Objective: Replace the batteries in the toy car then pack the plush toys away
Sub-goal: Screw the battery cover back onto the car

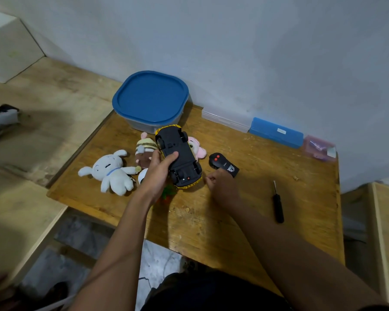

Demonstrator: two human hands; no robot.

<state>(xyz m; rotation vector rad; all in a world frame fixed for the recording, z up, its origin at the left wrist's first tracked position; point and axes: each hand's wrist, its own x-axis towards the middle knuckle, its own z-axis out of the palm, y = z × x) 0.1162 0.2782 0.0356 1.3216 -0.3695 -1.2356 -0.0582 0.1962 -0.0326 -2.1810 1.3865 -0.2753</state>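
Your left hand [159,168] grips the yellow toy car [177,151] belly-up above the plush toys [112,170], likely to expose its battery hatch; your right hand [218,184] rests on the tabletop [234,225] beside the car's rear, fingers curled; I cannot tell whether they hold anything; the screwdriver [278,204] lies well apart.

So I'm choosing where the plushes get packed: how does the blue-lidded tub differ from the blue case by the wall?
The tub is a deep rounded square, clear-walled under a blue lid; the case is a long, low, all-blue bar with a small white label. The tub stands at the table's back left corner behind the plush toys; the case lies further right. Both are closed and sit against the wall.
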